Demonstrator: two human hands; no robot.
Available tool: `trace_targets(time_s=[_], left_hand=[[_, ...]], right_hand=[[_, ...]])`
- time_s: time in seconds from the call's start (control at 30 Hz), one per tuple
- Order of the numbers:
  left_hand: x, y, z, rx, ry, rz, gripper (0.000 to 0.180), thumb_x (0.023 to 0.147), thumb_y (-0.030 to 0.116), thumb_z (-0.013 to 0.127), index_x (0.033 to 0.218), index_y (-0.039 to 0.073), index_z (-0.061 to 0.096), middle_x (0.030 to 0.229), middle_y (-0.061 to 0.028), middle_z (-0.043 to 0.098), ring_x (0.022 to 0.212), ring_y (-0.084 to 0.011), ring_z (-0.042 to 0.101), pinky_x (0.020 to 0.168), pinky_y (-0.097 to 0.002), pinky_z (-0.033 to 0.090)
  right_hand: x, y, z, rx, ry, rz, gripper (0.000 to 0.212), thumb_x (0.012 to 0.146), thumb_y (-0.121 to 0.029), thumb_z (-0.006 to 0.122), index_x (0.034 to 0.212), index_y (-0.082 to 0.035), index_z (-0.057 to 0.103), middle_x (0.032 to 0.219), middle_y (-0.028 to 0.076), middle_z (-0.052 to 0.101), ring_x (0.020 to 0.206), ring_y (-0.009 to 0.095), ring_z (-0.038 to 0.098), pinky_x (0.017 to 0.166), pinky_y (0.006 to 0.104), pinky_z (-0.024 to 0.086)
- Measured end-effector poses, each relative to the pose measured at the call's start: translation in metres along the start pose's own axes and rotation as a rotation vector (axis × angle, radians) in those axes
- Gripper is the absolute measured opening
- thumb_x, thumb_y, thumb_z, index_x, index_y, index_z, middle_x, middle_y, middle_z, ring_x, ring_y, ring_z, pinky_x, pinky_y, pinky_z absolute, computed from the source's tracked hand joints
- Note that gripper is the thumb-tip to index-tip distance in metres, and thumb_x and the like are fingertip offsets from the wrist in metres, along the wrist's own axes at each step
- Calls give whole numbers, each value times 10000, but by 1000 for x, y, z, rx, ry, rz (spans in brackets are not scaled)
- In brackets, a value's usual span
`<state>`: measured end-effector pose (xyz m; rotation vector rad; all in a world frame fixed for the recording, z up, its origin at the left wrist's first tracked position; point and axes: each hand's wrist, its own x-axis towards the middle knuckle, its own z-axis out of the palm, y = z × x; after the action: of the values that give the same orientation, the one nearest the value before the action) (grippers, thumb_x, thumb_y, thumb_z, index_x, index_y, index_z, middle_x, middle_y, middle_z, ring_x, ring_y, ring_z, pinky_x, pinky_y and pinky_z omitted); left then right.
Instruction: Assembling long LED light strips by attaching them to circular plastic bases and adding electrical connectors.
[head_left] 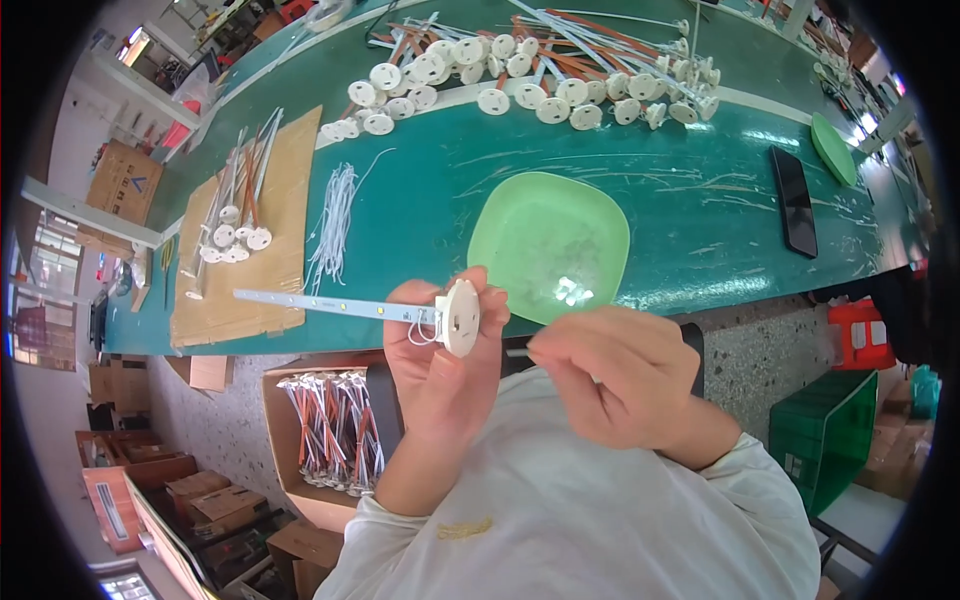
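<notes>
My left hand (pixel 430 395) is closed around the white round end cap (pixel 463 318) of an LED light strip (pixel 330 304). The strip is narrow and pale with small yellowish LEDs, and it points to the left. Thin white wires (pixel 424 328) loop out beside the cap. To the right, my right hand (pixel 630 380) is pinched with thumb and forefinger together, apart from the cap; whatever lies between the fingertips is too small to name. Just beyond both hands sits a light green square tray (pixel 505 215) with small clear pieces (pixel 575 290) in it.
Many capped strips (pixel 572 92) lie heaped along the table's back. At left, more strips (pixel 238 235) rest on a cardboard sheet (pixel 288 190), beside a bundle of white wires (pixel 335 220). A black phone (pixel 793 200) lies right. A cardboard box (pixel 325 508) of bundled strips stands below the table.
</notes>
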<state>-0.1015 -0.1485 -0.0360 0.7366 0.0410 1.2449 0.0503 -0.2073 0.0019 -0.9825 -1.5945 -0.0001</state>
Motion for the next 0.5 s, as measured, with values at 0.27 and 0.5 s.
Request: trace_targets(time_s=[0.27, 0.5], left_hand=[[-10, -6, -1, 6, -52, -51, 406, 841, -13, 704, 1194, 54, 513, 1318, -272, 543, 1198, -393, 573, 1027, -500, 464], [-12, -6, -10, 80, -40, -65, 408, 808, -43, 728, 1144, 48, 516, 1289, -300, 551, 1181, -420, 576, 987, -516, 499]], right_hand=[[-2, 4, 6, -31, 7, 10, 146, 705, 89, 703, 834, 25, 677, 743, 114, 666, 560, 218, 631, 494, 275, 498], [-8, 7, 6, -41, -16, 0, 178, 676, 81, 709, 838, 15, 676, 749, 107, 666, 571, 217, 631, 501, 280, 506]])
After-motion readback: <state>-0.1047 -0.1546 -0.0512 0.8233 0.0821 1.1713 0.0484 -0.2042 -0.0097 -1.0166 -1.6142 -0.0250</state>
